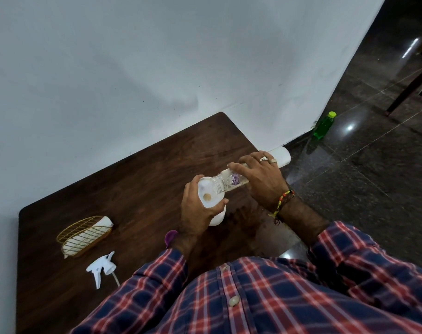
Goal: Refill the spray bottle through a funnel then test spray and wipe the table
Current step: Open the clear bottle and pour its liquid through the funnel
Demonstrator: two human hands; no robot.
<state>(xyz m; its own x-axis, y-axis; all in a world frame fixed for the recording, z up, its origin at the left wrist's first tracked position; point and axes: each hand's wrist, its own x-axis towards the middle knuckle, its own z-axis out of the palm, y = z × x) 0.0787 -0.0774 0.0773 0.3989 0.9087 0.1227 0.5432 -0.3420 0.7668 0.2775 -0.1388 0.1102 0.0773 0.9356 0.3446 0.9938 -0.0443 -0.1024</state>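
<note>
Right hand (260, 182) has its fingers wrapped over the top of a clear plastic bottle with a purple label (231, 180), tipped almost flat so its neck points down-left into a white plastic funnel (208, 192). Left hand (199, 210) is curled around the funnel and the top of the white opaque spray bottle (218, 216) it sits in, thumb on the near side, fingers round the back, so both hands are closed on something. Can't tell whether anything is actually pouring. The spray bottle stands upright on the dark brown wooden table (137, 169), near the right edge. Just behind the left wrist there's a small purple cap (170, 236) on the tabletop. Further left, well apart from the bottles, the white trigger spray head with its dip tube (101, 267) lies on its side, and beyond that a gold wire basket (82, 233) holds a folded white cloth (89, 233). Off the table, a white cylinder (282, 155) pokes out behind the right hand, and a green bottle with a yellow-green cap (324, 125) stands on the dark floor by the wall.
</note>
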